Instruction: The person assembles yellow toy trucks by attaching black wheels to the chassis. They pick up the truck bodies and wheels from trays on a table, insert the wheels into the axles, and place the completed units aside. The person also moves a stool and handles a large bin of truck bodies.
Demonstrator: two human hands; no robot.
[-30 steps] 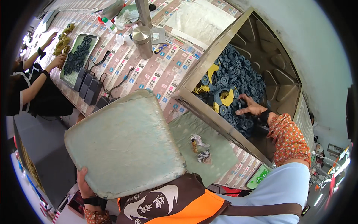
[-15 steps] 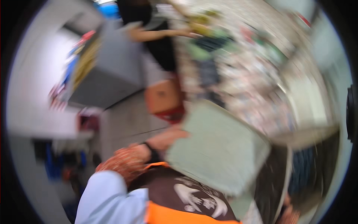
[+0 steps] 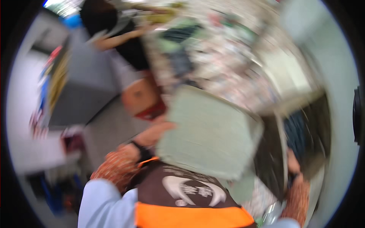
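A pale grey-green box-shaped bin (image 3: 209, 131) is in front of my body, with a broad flat face toward me. My left hand (image 3: 159, 131) is closed on its left edge, a black band on the wrist. Off to the right, my right hand (image 3: 292, 161) reaches to the rim of a large dark-sided container (image 3: 317, 133). Its fingers are smeared and partly hidden, so their grip cannot be made out. Dark blue material (image 3: 295, 131), perhaps cloth, lies inside that container, just beyond the hand.
Ahead spreads a blurred heap of pale, mixed items (image 3: 228, 64). At far left, another person (image 3: 127, 38) reaches toward the heap beside a large grey bin (image 3: 85, 76). An orange-brown box (image 3: 140, 97) stands on the floor. A pale wall (image 3: 342, 76) runs along the right.
The view has swung, so the surroundings shift left in the picture. My right hand and forearm have come further into view at the container. My left hand stays on the pale bin.
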